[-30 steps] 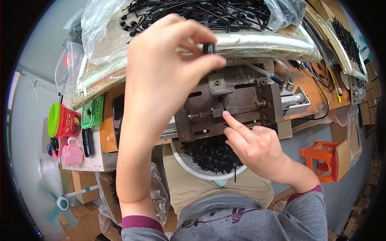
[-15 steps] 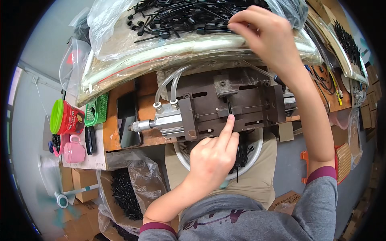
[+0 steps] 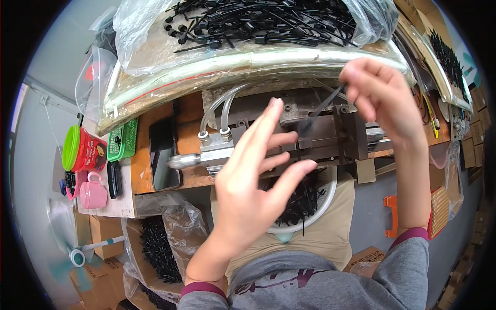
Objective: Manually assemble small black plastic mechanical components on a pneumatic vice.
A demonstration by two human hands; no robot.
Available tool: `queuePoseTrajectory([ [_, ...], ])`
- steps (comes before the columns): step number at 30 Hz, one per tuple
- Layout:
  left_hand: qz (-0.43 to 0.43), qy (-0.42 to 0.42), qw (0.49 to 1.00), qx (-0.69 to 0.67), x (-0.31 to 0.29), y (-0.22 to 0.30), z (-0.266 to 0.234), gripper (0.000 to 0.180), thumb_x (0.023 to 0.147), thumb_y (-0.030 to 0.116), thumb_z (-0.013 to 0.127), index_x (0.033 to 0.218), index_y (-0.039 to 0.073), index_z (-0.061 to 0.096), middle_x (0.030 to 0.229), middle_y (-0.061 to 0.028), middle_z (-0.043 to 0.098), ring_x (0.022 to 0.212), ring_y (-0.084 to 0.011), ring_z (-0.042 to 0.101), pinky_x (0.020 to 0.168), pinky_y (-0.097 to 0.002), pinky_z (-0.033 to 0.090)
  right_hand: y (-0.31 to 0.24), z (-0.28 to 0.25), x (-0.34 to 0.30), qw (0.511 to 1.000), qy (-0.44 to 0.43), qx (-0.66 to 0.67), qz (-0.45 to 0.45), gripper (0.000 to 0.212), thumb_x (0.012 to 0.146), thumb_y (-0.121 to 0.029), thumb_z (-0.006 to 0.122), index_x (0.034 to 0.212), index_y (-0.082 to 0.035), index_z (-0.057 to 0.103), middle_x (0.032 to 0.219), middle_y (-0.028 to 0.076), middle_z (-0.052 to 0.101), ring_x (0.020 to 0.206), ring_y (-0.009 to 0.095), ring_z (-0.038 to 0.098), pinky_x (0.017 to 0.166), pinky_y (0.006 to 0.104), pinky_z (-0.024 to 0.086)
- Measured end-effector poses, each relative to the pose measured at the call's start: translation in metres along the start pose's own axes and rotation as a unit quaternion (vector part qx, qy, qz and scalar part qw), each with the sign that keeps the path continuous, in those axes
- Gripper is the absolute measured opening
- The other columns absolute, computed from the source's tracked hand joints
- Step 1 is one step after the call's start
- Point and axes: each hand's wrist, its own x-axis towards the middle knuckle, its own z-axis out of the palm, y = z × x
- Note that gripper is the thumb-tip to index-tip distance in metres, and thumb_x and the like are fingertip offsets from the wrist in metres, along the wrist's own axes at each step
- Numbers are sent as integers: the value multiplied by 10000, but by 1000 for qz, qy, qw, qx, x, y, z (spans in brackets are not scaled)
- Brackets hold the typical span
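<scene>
My right hand (image 3: pixel 380 95) is raised over the right side of the clamping fixture (image 3: pixel 323 135), its thumb and fingers pinching the tip of a thin black strip (image 3: pixel 326 103). The strip slants down to the left and ends in a thicker, motion-blurred head near the middle of the fixture. My left hand (image 3: pixel 248 181) is open with fingers spread, hovering over the fixture's left part and hiding some of it. A silver air cylinder (image 3: pixel 213 156) with clear hoses forms the left end. Below, on my lap, a white-rimmed basket (image 3: pixel 330 194) holds black parts.
A heap of black strips (image 3: pixel 268 23) lies in a plastic-lined tray behind the fixture. To the left are a phone (image 3: pixel 164 155), a green basket (image 3: pixel 124 139), a red tub (image 3: pixel 90 150) and a pink mug (image 3: pixel 93 192). A lined box of black parts (image 3: pixel 160 250) and a fan (image 3: pixel 77 257) stand lower left.
My right hand has come from the heap toward me and to the right, now with a strip in its fingers. My left hand has lifted off the fixture's centre and spread its fingers.
</scene>
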Motion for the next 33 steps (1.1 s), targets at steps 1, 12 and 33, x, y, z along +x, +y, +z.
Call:
queuePoseTrajectory([
  [1,-14,-15,998,-66,2,0,-7,599,770,-47,820,1334,-7,623,1288,-192,651,1002,-209,704,814,-292,625,-5,14,-5,999,-19,18,47,217,951,-217,721,1010,-9,707,764,51,699,521,37,558,472,165,425],
  [12,108,-80,957,255,-34,-8,5,286,752,69,848,1003,3,729,1264,-173,668,838,-215,719,709,-309,587,-11,21,118,693,47,-648,-314,203,708,-135,763,828,27,740,768,187,705,696,356,681,637,433,542],
  [33,91,-119,960,235,-25,-24,7,313,780,133,849,1040,20,716,1277,-173,682,675,-160,716,607,-260,573,-52,8,88,793,-109,-566,-198,365,723,-152,792,1000,53,673,941,194,685,813,346,655,768,408,531],
])
